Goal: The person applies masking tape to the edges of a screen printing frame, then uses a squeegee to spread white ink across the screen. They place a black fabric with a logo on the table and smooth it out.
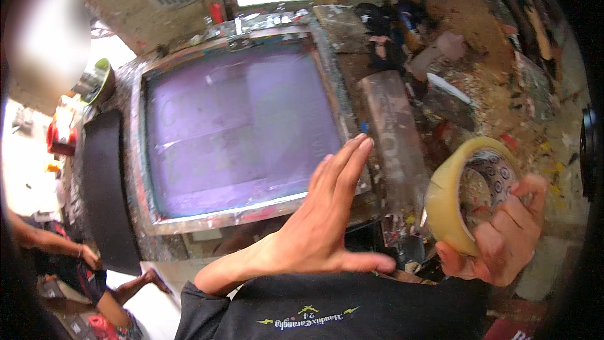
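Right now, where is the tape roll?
In the head view, the tape roll is at right, held in the right hand, right of the purple framed screen.

Bench (165, 249): one framed purple screen (242, 129); one long black panel (108, 189) at left edge; one green bowl (104, 83) near far left corner. One tape roll (445, 211). One left hand (321, 226), one right hand (503, 236). One other person (47, 239).

Small white upside-down lettering, a number and yellow bolts mark the black shirt (390, 302) below the left hand (321, 217); ring-shaped marks line the tape roll (448, 208) in the right hand (503, 236); faint, unreadable lettering shows on the purple screen (239, 119) beyond.
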Tool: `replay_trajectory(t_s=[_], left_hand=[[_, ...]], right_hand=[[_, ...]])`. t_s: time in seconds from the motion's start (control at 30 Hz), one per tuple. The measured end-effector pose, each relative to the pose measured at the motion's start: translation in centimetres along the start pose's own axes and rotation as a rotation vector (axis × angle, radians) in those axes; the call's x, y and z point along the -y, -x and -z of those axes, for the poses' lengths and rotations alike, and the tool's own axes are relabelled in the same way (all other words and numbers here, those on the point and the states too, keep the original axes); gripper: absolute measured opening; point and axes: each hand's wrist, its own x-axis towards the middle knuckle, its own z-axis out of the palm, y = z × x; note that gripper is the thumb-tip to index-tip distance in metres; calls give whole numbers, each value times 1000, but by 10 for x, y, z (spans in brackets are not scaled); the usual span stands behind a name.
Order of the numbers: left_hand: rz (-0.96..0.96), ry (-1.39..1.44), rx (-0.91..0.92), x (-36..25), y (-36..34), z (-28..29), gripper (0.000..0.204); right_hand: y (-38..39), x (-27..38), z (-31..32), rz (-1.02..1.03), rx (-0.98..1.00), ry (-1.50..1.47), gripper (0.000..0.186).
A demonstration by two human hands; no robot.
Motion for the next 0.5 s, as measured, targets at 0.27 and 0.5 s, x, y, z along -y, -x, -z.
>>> replay_trajectory(t_s=[0.27, 0.5], left_hand=[[21, 454, 129, 40, -37, -40, 128], [353, 802, 173, 58, -15, -20, 46]], right_hand=[[-11, -20, 55, -69, 226, 35, 42], [-17, -33, 57, -91, 190, 42, 42]])
